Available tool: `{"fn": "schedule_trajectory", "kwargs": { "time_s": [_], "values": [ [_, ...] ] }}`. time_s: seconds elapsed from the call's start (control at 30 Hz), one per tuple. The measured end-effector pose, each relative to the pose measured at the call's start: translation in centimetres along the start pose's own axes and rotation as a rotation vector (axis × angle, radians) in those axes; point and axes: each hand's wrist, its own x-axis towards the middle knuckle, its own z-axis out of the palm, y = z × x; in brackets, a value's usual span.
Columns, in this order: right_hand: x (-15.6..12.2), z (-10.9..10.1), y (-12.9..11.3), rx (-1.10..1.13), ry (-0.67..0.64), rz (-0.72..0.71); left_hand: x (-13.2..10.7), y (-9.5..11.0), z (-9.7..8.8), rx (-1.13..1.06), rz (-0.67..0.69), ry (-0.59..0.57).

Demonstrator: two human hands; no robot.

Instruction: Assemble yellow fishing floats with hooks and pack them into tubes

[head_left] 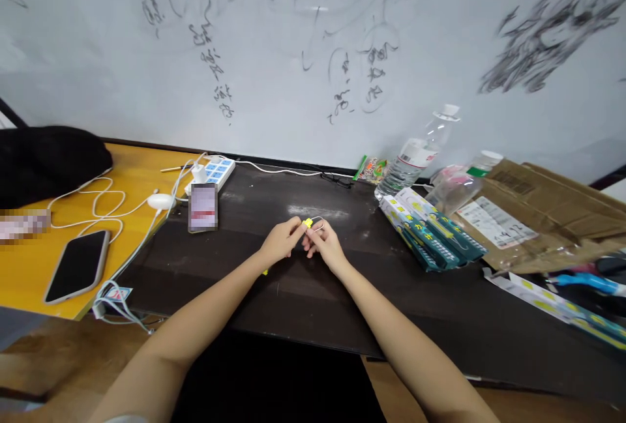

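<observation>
Above the middle of the dark table, my left hand (281,240) pinches a small yellow piece (307,223) whose exact kind I cannot make out. My right hand (327,244) is close on its right, thumb and fingers closed on a thin pale loop of cord (319,219) that curves up from the yellow piece. The fingertips of both hands nearly meet there. Another bit of yellow (265,272) shows beneath my left wrist, mostly hidden by the arm.
Green-and-yellow boxes (430,231), two plastic bottles (415,156) and a cardboard parcel (548,214) crowd the right. Glasses (336,180) lie near the whiteboard (274,97). Leftward are a power strip (218,172), a blurred-out card (203,208), white cables (141,247) and a phone (78,266).
</observation>
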Motion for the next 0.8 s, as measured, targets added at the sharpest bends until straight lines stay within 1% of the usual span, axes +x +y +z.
{"fn": "schedule_trajectory", "kwargs": {
  "time_s": [0.07,0.17,0.33,0.47,0.63,0.73,0.8],
  "values": [
    [0.0,0.2,-0.2,0.113,-0.028,0.032,0.1,-0.2,0.2,-0.116,-0.034,-0.024],
    [-0.1,0.3,-0.2,0.181,-0.058,0.046,0.5,-0.6,0.5,-0.241,-0.067,-0.051],
    [-0.1,0.0,-0.1,0.180,-0.105,0.010,1.0,-1.0,1.1,-0.475,-0.129,-0.130],
    [0.0,-0.4,-0.6,0.150,-0.141,0.004,1.2,-1.1,1.4,-0.642,-0.203,-0.165],
    [0.1,-0.7,-1.1,0.107,-0.172,0.023,1.3,-0.4,1.2,-0.705,-0.363,-0.249],
    [0.2,-0.8,-0.9,0.116,-0.155,0.014,1.4,0.1,1.1,-0.711,-0.458,-0.312],
    [0.2,-0.8,-0.8,0.119,-0.143,0.009,1.4,0.2,1.0,-0.738,-0.494,-0.350]
  ]
}}
